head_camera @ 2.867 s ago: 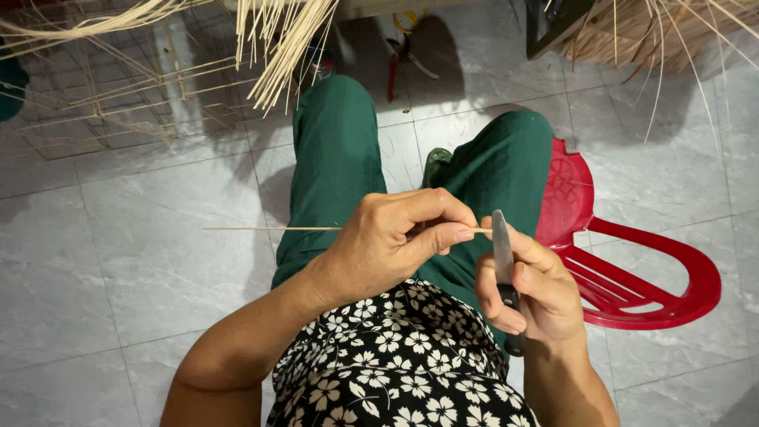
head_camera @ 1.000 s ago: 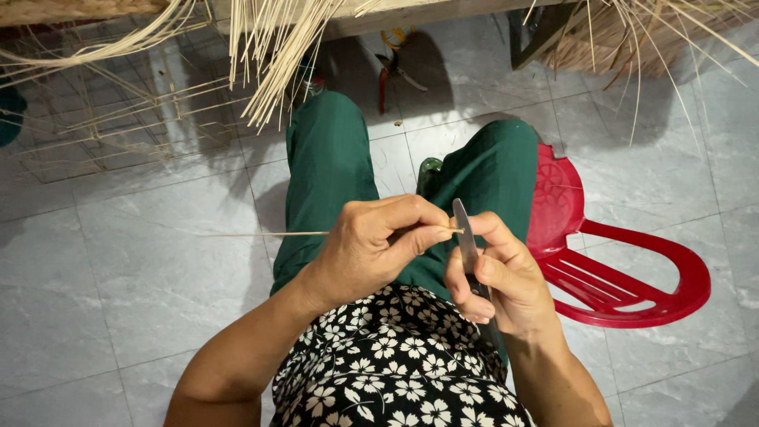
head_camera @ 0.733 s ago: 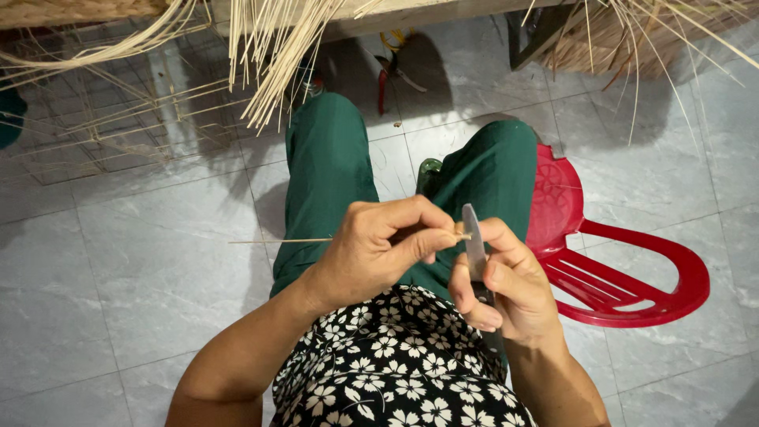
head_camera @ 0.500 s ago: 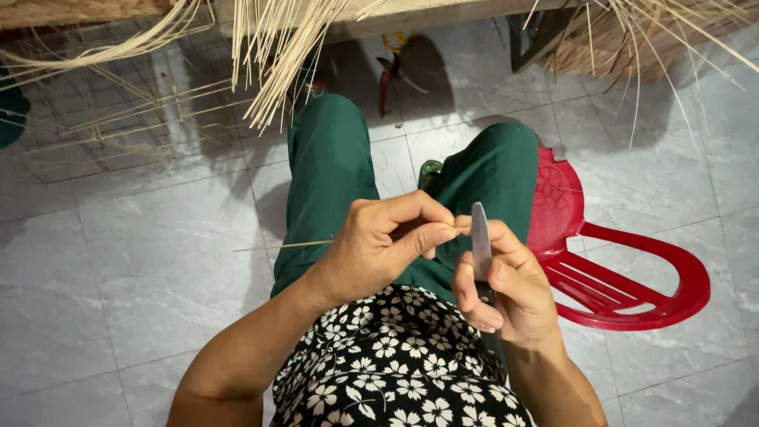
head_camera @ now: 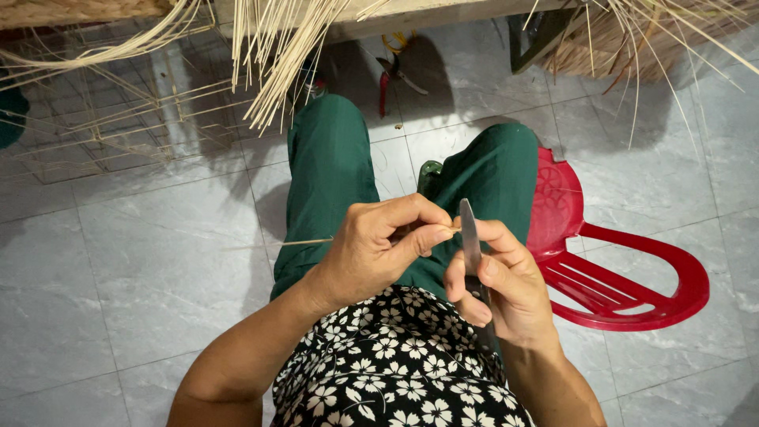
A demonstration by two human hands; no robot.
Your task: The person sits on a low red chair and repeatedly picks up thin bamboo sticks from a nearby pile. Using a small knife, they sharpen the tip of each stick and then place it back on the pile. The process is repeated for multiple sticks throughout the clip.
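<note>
Seated over a tiled floor (head_camera: 142,261), a person's left hand (head_camera: 379,257) is pinching a thin bamboo sliver (head_camera: 316,241) above the lap while the right hand (head_camera: 498,289) is gripping a knife (head_camera: 469,241) against its end. The thumb lies close to the blade; a slip could cut it or snap the sliver.

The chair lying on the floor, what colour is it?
Red; the chair shows in the head view.

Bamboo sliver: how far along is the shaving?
Done: hard to judge; loose strips hang from the bench above, finished or raw unclear.
In hand: left hand pinches the thin sliver, its end against the knife blade held upright by the right hand.
Left: the sliver's length beyond the left hand looks unworked, though too thin to tell.
</note>
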